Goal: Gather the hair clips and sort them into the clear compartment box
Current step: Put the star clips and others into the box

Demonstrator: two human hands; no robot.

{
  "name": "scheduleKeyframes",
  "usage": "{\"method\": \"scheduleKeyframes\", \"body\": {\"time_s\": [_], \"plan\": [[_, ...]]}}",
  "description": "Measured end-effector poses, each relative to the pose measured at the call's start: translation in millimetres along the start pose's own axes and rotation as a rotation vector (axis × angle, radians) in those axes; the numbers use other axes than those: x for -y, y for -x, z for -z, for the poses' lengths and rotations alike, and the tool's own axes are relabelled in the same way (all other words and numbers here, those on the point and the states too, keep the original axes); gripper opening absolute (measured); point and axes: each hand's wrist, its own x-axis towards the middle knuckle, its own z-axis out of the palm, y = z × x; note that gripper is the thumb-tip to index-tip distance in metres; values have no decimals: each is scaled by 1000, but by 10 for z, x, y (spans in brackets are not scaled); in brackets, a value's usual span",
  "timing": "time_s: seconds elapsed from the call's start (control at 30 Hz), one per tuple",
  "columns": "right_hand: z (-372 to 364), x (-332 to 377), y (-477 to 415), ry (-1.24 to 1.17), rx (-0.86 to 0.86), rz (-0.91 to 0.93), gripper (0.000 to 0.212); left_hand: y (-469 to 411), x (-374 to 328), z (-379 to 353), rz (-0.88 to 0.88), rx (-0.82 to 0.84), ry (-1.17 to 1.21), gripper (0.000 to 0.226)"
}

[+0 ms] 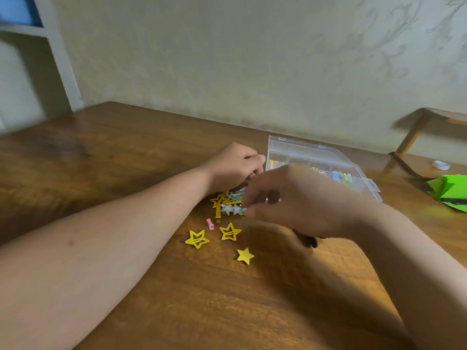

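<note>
Yellow star hair clips lie on the wooden table: two outlined stars (197, 238) (230, 231) and a solid star (245, 255). A small pink clip (210, 223) lies beside them. My right hand (300, 203) pinches a silver star clip (233, 209) at its fingertips, just above a small heap of yellow and silver clips (222, 199). My left hand (235, 168) is curled over the far side of that heap; what it holds is hidden. The clear compartment box (321, 157) stands behind my hands with its lid up and coloured clips inside.
A dark object (307, 240) lies under my right wrist. A green item (449, 193) and a small white ring (441, 164) sit at the right. A wooden frame (414, 132) stands at the wall.
</note>
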Motion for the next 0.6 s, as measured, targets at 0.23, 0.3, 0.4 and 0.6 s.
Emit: {"method": "scheduleKeyframes", "body": {"time_s": [0.23, 0.3, 0.4, 0.6], "plan": [[-204, 118, -50, 70, 125, 66, 13, -22, 13, -19, 52, -24, 8, 40], [-177, 111, -35, 29, 148, 61, 6, -10, 7, -15, 46, -24, 12, 40], [-42, 25, -6, -67, 78, 23, 6, -10, -23, -14, 35, -18, 21, 44], [485, -657, 130, -258, -386, -228, 7, -91, 33, -33, -60, -38, -42, 42]]}}
